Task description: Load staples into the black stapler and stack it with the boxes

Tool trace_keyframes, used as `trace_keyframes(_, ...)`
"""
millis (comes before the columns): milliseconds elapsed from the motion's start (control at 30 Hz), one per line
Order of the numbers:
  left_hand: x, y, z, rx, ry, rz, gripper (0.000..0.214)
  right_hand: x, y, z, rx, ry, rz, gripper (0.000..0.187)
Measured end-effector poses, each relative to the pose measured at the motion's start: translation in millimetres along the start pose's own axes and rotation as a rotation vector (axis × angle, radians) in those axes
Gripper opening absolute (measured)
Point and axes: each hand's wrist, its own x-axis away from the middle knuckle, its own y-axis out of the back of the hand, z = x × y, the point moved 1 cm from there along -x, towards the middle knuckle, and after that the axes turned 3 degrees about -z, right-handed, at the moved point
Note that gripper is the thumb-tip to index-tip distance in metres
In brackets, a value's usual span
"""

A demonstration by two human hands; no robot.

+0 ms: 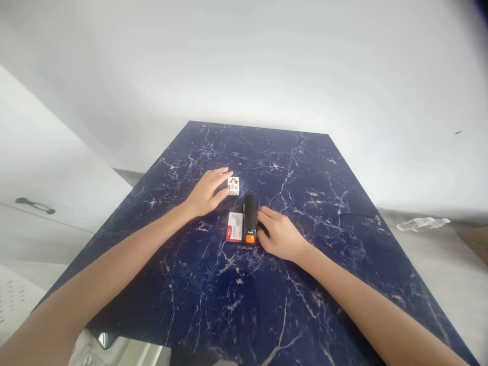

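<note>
A black stapler [250, 218] with an orange end lies in the middle of a dark blue marble table [305, 284]. My right hand [278, 234] rests against its right side, fingers curled toward it. A red and white staple box [234, 226] lies flat just left of the stapler. Farther back stands a small white box [233, 185]. My left hand [208, 192] reaches to it, thumb and fingers closing on its left side.
White walls surround the table. A white cabinet door with a dark handle [35, 205] is at the left. A clear plastic wrapper [419, 222] lies on the floor at the right.
</note>
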Motion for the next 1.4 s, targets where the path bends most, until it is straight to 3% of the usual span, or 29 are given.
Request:
trace_keyframes(100, -13, -8.2, 14, -0.045, -0.002, 0.157, 0.052, 0, 0, 0, 0.005, -0.002, 0.000, 0.016)
trace_keyframes(233, -12, -6.7, 7, -0.037, -0.034, 0.252, 0.048, 0, -1, 0, 0.011, 0.008, -0.003, 0.016)
trace_keyframes(500, -10, -6.6, 0, -0.061, -0.007, 0.234, 0.044, 1, -2, -2, 0.017, 0.017, -0.009, 0.016)
trace_keyframes(667, -9, -7.9, -3, -0.040, -0.107, 0.221, 0.039, 1, -2, -2, 0.030, 0.012, 0.004, 0.016)
trace_keyframes(833, -9, -8.6, -2, -0.094, 0.045, 0.160, 0.033, 1, -2, -3, 0.034, 0.014, 0.017, 0.016)
trace_keyframes(967, -9, -3.9, -3, 0.005, 0.018, 0.184, 0.030, 1, -2, -3, 0.033, 0.011, 0.018, 0.016)
trace_keyframes(1300, 8, 10.4, -29, 0.215, -0.038, 0.355, 0.050, 1, -2, -3, 0.018, 0.021, 0.001, 0.015)
trace_keyframes(1400, 22, 23.7, -32, 0.209, 0.016, 0.422, 0.075, 1, -1, -3, 0.021, 0.029, -0.002, 0.015)
